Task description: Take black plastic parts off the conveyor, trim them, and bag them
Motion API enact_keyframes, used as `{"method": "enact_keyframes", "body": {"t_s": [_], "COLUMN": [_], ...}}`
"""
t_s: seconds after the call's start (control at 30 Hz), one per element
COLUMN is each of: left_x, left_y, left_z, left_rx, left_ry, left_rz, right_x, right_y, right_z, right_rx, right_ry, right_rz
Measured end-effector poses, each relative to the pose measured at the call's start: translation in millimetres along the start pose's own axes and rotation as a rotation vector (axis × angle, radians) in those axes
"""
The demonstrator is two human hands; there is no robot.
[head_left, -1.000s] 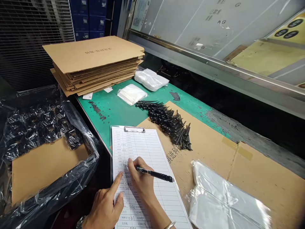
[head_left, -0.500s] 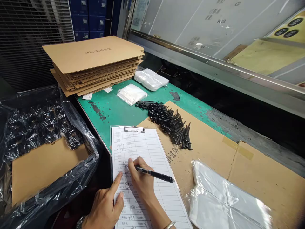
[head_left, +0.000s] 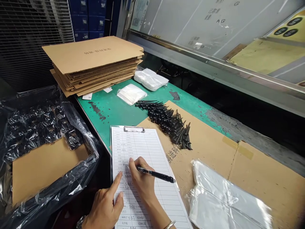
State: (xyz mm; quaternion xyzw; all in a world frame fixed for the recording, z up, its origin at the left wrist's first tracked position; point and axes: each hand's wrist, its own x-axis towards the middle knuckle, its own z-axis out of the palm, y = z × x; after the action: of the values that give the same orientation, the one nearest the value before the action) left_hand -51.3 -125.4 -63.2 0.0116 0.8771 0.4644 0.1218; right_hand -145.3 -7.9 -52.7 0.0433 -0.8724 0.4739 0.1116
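A printed form with rows of handwriting lies on a clipboard, its metal clip at the far end. My right hand is closed around a black pen, the tip hidden behind my fingers at a row of the form. My left hand rests on the sheet's left edge, index finger stretched out and thumb apart, with nothing held. Beyond the clipboard, a heap of thin black plastic parts lies on a flat cardboard sheet.
Left of the table stands a box lined with black plastic, holding wrapped black parts and a cardboard piece. Stacked cardboard covers the far left of the green table. Clear bags lie at right, others farther back.
My right hand and the pen have shifted very slightly to the right along the written row. My left hand stays in place.
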Motion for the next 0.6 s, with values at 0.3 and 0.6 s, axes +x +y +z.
{"method": "enact_keyframes", "body": {"t_s": [0.3,0.6], "left_x": [0.6,0.4], "left_y": [-1.7,-2.7], "left_z": [1.4,2.1], "left_rx": [-0.014,0.015], "left_ry": [0.026,0.034], "left_rz": [0.009,0.013], "right_x": [-0.1,0.2], "right_y": [-0.6,-0.3], "right_z": [-0.4,-0.3], "right_rx": [-0.003,-0.01], "right_ry": [0.007,0.028], "right_rz": [0.002,0.009]}}
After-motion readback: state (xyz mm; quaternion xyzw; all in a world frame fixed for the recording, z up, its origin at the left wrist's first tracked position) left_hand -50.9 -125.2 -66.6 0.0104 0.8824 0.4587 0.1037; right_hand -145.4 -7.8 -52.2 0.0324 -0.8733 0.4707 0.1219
